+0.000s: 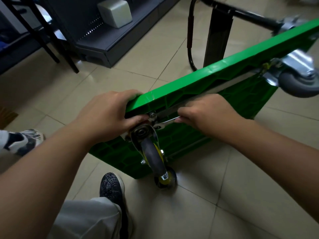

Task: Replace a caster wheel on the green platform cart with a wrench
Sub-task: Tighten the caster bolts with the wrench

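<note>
The left hand [107, 114] grips the edge of the stiff green cart [224, 75], which looks heavy, and the right hand [207, 112] pinches the hard wrench [166, 121] by its handle.

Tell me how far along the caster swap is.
Done: the cart lies tipped, underside exposed. In hand: the left hand grips its corner while the right hand holds a wrench against the near caster. Left: that caster is still on the cart; loosening or tightening, I cannot tell.
</note>
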